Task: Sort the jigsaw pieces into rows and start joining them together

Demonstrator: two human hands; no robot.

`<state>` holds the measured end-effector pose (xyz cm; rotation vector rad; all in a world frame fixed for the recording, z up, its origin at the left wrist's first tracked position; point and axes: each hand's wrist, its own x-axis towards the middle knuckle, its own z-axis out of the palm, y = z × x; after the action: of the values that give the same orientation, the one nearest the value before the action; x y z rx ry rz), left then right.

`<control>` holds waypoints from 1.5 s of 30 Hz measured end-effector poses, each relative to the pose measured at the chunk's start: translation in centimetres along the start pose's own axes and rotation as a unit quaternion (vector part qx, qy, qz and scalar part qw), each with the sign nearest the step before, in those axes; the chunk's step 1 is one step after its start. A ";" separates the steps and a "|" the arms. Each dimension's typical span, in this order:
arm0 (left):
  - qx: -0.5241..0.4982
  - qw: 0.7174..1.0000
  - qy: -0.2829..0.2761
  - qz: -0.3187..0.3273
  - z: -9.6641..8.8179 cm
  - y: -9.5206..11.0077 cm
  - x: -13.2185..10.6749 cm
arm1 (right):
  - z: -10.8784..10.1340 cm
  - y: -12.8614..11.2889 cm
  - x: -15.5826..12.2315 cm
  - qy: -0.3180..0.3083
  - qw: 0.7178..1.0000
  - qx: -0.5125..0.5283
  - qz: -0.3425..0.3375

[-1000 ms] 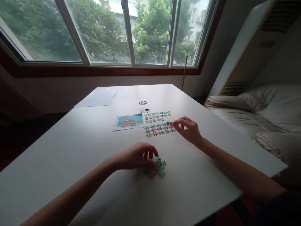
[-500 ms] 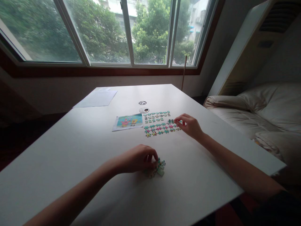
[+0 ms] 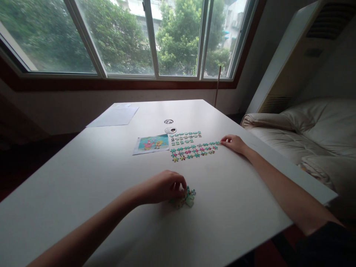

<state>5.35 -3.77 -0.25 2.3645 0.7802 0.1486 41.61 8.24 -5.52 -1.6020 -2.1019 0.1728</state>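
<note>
My right hand (image 3: 233, 143) reaches to the right end of a row of puzzle pieces (image 3: 195, 147), its thumb and finger closed on a small teal puzzle piece (image 3: 217, 142) at the tabletop. More rows, teal, pink and yellow, lie in front of that one, and shorter rows lie behind it. Close to me, my left hand (image 3: 171, 187) is curled over a small pile of loose puzzle pieces (image 3: 190, 200). Its fingertips are pinched at the pile's edge; what they hold, if anything, is hidden. Part of the pile is covered by this hand.
A printed cartoon picture (image 3: 151, 144) lies left of the rows. Two round flat items, a far one (image 3: 168, 121) and a nearer one (image 3: 170, 130), lie behind. Paper sheets (image 3: 114, 115) rest on the white table (image 3: 111, 167) at far left. A sofa (image 3: 280, 126) stands right.
My right hand has moved right, from above the rows to the right end of one, and the teal puzzle piece is now down in line there. My left hand has stayed at the pile.
</note>
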 end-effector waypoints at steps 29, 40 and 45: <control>-0.040 0.999 0.008 -0.011 0.9 -0.6 0.3 | 0.4 -1.2 0.0 0.019 1.000 0.001 -0.013; -0.161 0.986 0.009 -0.042 0.0 -0.2 0.2 | 0.2 -3.8 -0.2 0.073 0.995 0.048 -0.049; -0.243 0.962 0.112 -0.053 -0.1 -0.9 0.8 | 0.5 -9.0 -1.7 0.040 0.984 0.112 -0.136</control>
<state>5.51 -2.68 -0.81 1.8559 0.8595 0.5091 33.92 3.99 -3.03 -1.1627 -2.1289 0.2390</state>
